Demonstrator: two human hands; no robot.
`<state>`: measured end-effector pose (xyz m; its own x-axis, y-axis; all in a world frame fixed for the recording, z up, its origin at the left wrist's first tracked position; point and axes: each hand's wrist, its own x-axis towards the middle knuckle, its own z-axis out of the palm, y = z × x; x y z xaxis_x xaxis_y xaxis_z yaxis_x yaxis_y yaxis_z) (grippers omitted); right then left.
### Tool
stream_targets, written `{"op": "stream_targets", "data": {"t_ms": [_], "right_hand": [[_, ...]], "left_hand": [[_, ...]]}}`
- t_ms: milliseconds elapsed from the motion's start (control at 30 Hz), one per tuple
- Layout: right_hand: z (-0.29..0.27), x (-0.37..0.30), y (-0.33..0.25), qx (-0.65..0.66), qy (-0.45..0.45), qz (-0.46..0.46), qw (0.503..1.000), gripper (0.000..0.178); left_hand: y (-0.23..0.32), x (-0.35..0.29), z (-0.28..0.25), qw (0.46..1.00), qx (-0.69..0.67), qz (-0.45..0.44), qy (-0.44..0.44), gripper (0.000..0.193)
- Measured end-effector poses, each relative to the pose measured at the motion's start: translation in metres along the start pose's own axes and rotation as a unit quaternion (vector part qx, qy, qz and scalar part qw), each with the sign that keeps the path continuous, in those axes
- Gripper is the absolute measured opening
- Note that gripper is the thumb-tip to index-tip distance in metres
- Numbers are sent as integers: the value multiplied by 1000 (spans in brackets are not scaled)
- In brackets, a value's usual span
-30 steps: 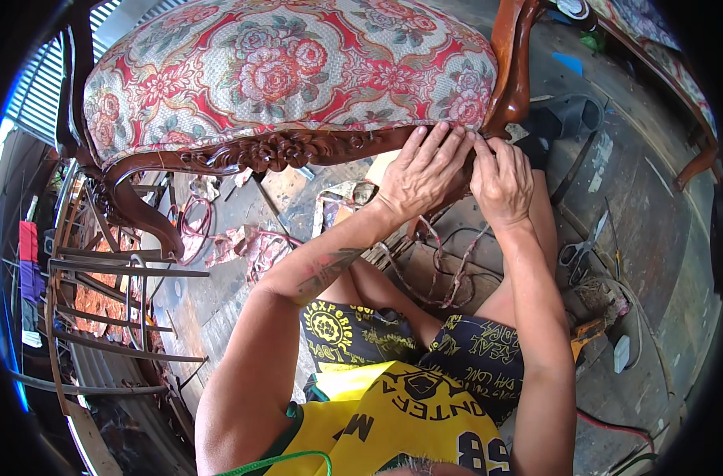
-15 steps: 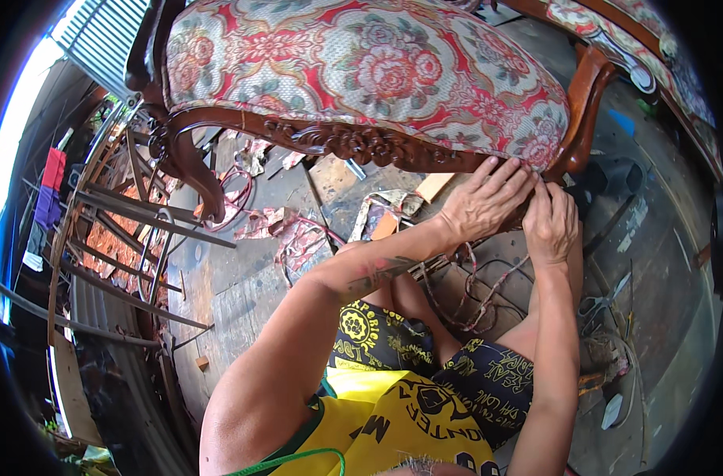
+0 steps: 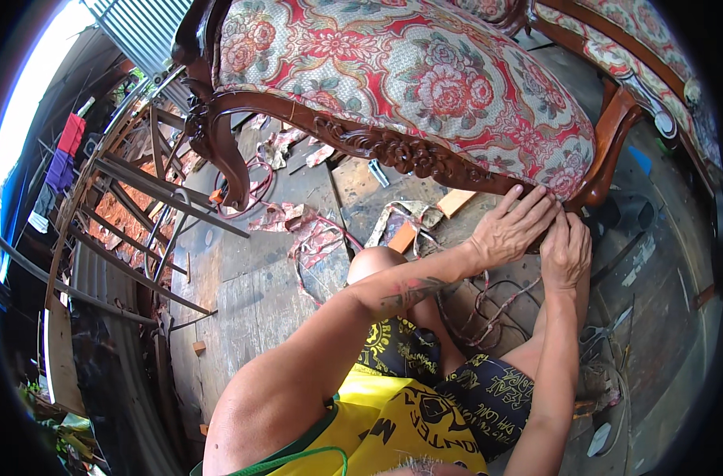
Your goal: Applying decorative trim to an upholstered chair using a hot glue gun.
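Observation:
An armchair or sofa seat with red, cream and green floral upholstery (image 3: pixel 448 87) stands before me, framed by a carved dark wooden rail (image 3: pixel 409 155). Near the right end of that rail is my left hand (image 3: pixel 513 228), its fingers stretched and slightly apart, their tips at the lower edge of the fabric. Close beside it, my right hand (image 3: pixel 566 254) has bent fingers pinched together at the same edge, by the front leg (image 3: pixel 615 151). What the right fingers hold is hidden, as is the left thumb.
Floral fabric scraps (image 3: pixel 306 234), a wooden block (image 3: pixel 455 201), an orange piece (image 3: pixel 402 238) and twisted cords (image 3: pixel 488 317) lie on the board floor. Scissors (image 3: pixel 611 327) lie at right. Bare curved frames (image 3: pixel 151 230) stand at left; another upholstered chair (image 3: pixel 639 55) is at far right.
The view has shifted, so the seat and both hands appear a little lower and further right. Both hands stay at the same fabric edge, with little movement of the fingers.

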<state>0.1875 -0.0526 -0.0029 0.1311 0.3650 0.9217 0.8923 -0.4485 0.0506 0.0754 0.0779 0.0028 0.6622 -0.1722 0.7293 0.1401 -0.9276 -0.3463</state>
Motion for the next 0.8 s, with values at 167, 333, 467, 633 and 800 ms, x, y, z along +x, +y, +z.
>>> {"op": "stream_targets", "data": {"t_ms": [167,333,467,633,800], "right_hand": [[1,0,-2,1,-1,3,1000,20],[1,0,0,-8,-11,8,1000,19],[2,-1,0,-6,-11,11,1000,19],[2,-1,-3,-2,-8,9,1000,20],[-3,-3,0,-7,-7,9,1000,19]], "left_hand": [[3,-2,0,1000,-15,-17,-15,62],[5,0,0,1000,-15,-19,-17,65],[6,0,0,999,-19,-27,-21,66],[7,-1,-7,999,-19,-33,-33,69],[15,3,-9,998,-30,-44,-29,70]]}}
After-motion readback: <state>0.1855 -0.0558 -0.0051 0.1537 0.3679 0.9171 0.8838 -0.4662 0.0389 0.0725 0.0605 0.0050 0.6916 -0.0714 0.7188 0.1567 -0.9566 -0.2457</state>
